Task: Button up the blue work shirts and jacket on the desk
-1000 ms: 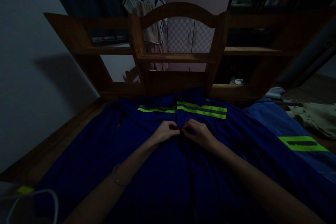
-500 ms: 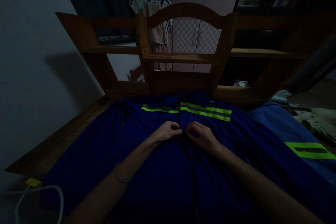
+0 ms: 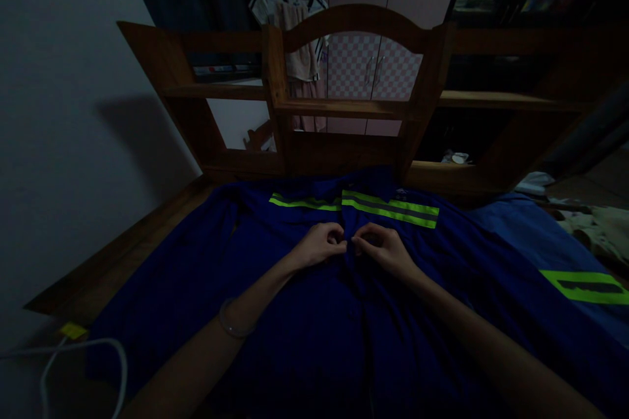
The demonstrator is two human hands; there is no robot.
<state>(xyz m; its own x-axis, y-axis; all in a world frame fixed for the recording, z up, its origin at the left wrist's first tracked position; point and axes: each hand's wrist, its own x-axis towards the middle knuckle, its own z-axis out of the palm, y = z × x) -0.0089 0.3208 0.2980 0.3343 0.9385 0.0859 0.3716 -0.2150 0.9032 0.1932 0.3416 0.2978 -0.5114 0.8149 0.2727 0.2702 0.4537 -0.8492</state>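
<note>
Blue work shirt (image 3: 314, 314) lies flat, front up, on the bed, collar toward the wooden headboard (image 3: 354, 137). Left hand (image 3: 322, 245) and right hand (image 3: 383, 249) meet at the front placket below the yellow-green reflective stripe (image 3: 388, 208), fingers curled, each pinching placket fabric. Bracelet (image 3: 233, 324) on left wrist. White cable (image 3: 83, 366) lower left.

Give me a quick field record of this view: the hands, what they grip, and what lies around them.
Light: dim, fine detail hard to read
Jacket: dark blue, laid flat, front up
Stripes: yellow-green bands across the chest
Left hand: fingers curled, pinching the front opening just below the bands
Right hand: likewise, on the facing edge, close beside the other
Bracelet: on the left wrist
Headboard: wooden, shelved, behind the collar
Cable: white, lower left
Second garment: blue, striped, at right
</note>
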